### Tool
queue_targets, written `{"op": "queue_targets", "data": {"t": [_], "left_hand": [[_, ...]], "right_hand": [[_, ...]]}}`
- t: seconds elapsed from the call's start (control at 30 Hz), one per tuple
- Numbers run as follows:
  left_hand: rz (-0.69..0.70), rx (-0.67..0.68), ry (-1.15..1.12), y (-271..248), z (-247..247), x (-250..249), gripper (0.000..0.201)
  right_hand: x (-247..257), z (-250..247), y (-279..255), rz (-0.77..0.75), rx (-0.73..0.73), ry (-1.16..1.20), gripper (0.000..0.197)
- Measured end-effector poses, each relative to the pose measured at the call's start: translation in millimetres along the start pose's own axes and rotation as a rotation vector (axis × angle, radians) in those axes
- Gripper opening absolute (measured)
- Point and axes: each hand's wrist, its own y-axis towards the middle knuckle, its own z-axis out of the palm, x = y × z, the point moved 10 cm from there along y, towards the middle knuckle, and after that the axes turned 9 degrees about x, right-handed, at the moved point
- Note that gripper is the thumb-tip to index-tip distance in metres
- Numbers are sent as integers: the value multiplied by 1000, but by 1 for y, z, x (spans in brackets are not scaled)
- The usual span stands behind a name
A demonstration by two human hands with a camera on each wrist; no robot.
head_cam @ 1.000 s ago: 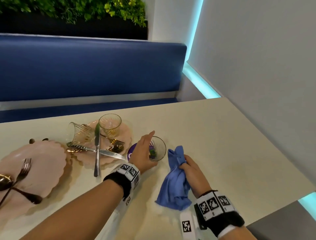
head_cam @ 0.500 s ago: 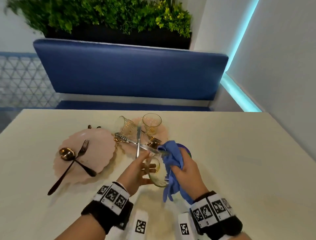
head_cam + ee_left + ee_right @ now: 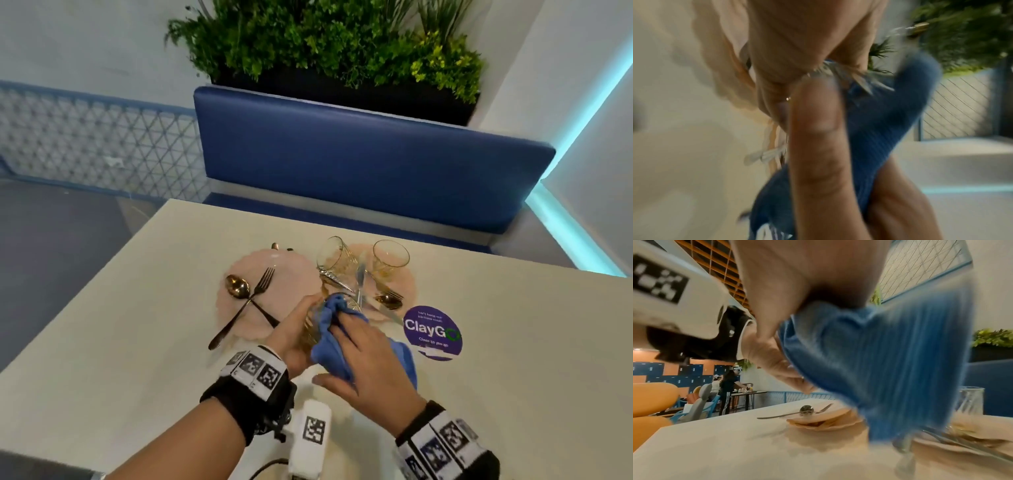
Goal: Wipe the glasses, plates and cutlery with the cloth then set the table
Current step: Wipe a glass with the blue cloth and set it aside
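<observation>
My left hand grips a gold-patterned glass tilted above the table, mostly hidden by the blue cloth. My right hand holds that cloth against the glass, with part of the cloth stuffed at the rim. In the wrist views the cloth fills the middle, blurred. Behind, a pink plate carries a spoon and a fork. A second pink plate holds two glasses, knives and more cutlery.
A purple round sticker lies on the cream table right of my hands. A blue bench and planter stand behind the table. The left table edge drops to a grey floor. People stand far off in the right wrist view.
My left hand lifted the glass off the purple sticker and brought it toward me. My right hand raised the cloth from the table and pushed it onto the glass. The head view swung left.
</observation>
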Motion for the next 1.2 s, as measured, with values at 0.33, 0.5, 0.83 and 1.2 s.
{"op": "queue_targets", "data": {"t": [0.33,0.5,0.83,1.2], "left_hand": [[323,-195,319,-31,-13,-66,27],[413,-97,345,-36,-11,-71,14],[356,-139,700,-37,-10,-86,30],[192,-95,696,-30,-7,-90,53]], "right_hand": [[19,4,48,118,135,538,34],[15,15,45,301,143,1138,30],[16,19,46,287,259,952,22],[22,0,54,228,167,796,37]]}}
